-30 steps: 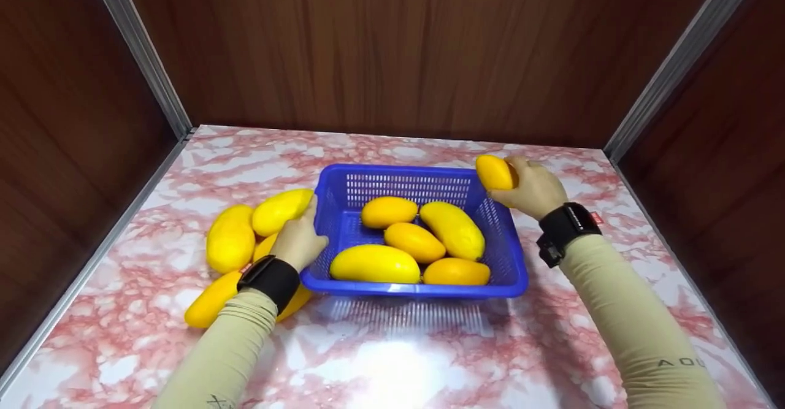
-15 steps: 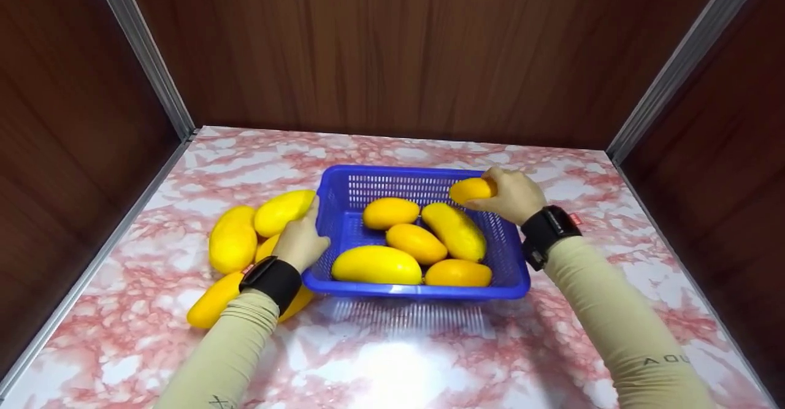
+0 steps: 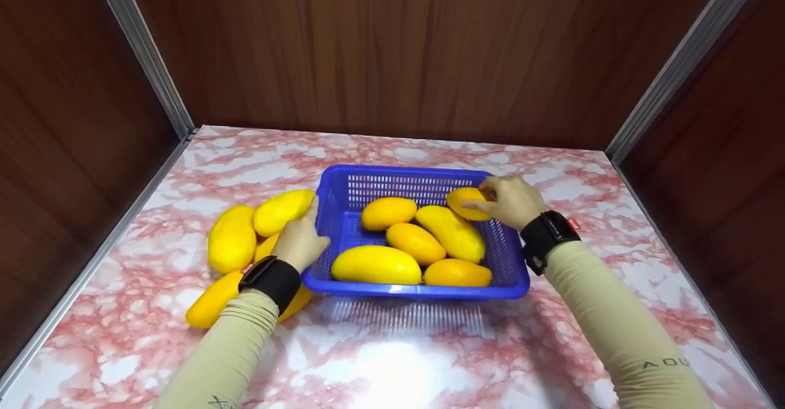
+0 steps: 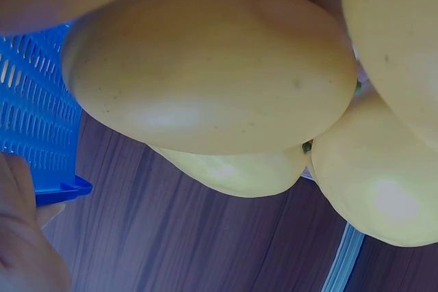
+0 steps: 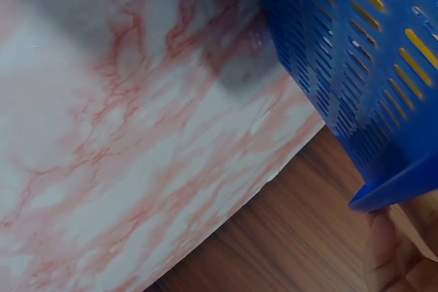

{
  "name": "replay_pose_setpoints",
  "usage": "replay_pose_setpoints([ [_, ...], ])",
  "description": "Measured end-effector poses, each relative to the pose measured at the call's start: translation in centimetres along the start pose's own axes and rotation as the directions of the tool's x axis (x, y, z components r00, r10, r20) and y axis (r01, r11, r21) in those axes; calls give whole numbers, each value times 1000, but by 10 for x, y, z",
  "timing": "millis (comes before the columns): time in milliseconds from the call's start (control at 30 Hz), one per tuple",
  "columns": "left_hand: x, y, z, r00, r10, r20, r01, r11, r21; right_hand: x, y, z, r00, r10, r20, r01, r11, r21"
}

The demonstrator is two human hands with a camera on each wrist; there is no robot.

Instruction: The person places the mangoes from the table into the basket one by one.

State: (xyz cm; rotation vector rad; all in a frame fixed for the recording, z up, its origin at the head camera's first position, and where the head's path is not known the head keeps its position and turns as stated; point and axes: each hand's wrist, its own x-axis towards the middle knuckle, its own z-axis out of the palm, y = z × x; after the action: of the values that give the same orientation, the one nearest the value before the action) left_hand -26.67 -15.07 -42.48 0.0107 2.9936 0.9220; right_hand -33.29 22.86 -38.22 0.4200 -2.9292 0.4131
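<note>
A blue plastic basket [image 3: 405, 290] stands mid-table with several yellow mangoes [image 3: 376, 264] inside. At its back right corner my right hand [image 3: 514, 202] pinches one mango [image 3: 458, 203], thumb in front and fingers behind. That mango is low in the basket, against the long mango [image 3: 452, 233]. My left hand [image 3: 299, 243] holds the basket's left rim. The left wrist view has the basket wall [image 4: 41, 124] beside a large mango [image 4: 205, 66]. From the right wrist, fingers [image 5: 387, 251] show by the basket rim; the pinched mango is hidden there.
Several more mangoes [image 3: 232, 239] lie left of the basket, partly behind my left hand and wrist. Brown wooden panels [image 3: 392, 53] enclose the back and sides of the red-and-white marbled table [image 3: 392, 360].
My right hand has brought its mango from above the right rim leftward and down into the basket's back right corner. The long mango has shifted slightly left. My left hand stays put.
</note>
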Motion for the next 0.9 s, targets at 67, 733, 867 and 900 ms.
replay_pose_setpoints([
  [67,0,0,-1,1000,-5,6,5,1000,-1,-1,2,0,1000,-12,-6,12,1000,16],
  [733,1,3,-1,1000,-3,3,3,1000,6,-4,13,0,997,42,-59,-40,998,49],
  [867,1,2,-1,1000,-6,15,6,1000,4,-7,17,1,995,99,-19,-97,992,75],
  [900,1,2,-2,1000,-6,16,6,1000,1,-7,17,2,994,108,-13,-107,991,85],
])
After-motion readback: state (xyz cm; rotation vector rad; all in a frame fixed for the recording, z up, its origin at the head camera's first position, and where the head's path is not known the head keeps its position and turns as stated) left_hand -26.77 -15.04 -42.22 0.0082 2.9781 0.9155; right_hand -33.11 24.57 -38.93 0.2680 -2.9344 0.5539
